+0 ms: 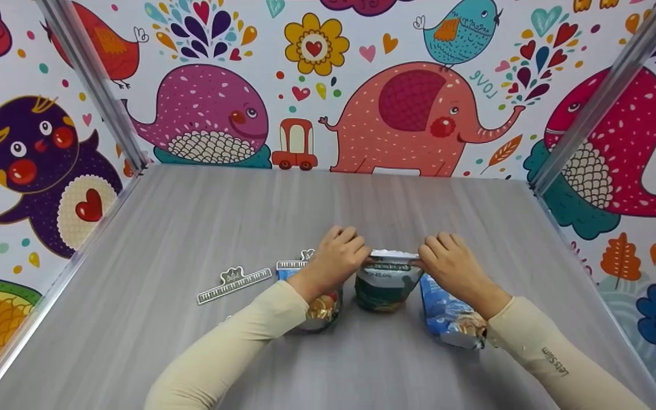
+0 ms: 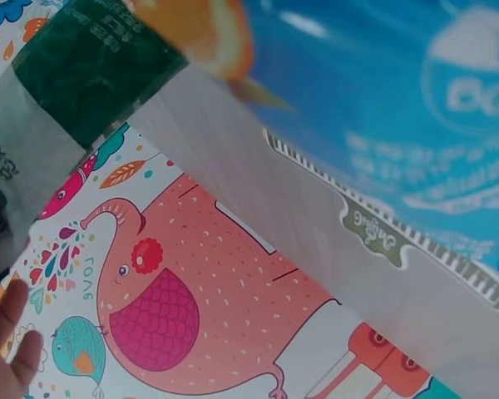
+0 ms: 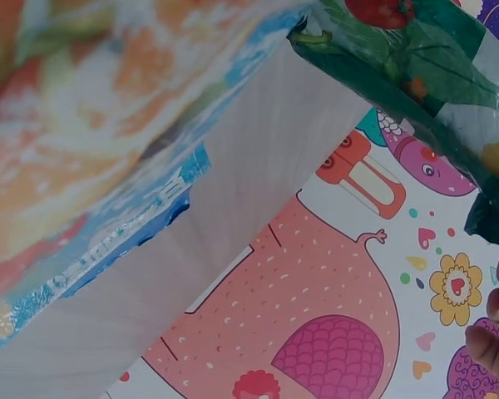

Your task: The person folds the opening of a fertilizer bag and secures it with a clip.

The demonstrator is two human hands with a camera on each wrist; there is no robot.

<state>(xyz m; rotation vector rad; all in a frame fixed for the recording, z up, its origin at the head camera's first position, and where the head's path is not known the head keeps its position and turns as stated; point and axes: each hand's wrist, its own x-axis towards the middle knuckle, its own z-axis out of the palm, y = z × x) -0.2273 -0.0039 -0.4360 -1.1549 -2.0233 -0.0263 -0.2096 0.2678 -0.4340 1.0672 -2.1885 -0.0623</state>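
A green and white snack bag (image 1: 388,291) stands upright in the middle, its top edge folded or pressed flat. My left hand (image 1: 335,259) pinches the left end of that top edge, and my right hand (image 1: 454,270) pinches the right end. Beneath my left forearm is a blue bag (image 2: 349,91) with a toothed bag clip (image 2: 373,223) across its top; the arm hides part of it in the head view. Another blue bag (image 1: 447,310) lies below my right hand, partly covered by it, with no clip showing on its visible edge in the right wrist view.
A loose bag clip (image 1: 234,285) lies on the grey table (image 1: 220,216) to the left. A small piece of something pale (image 1: 225,320) peeks out beside my left sleeve. Cartoon-printed walls (image 1: 305,85) and metal posts (image 1: 590,108) bound the table's back and sides.
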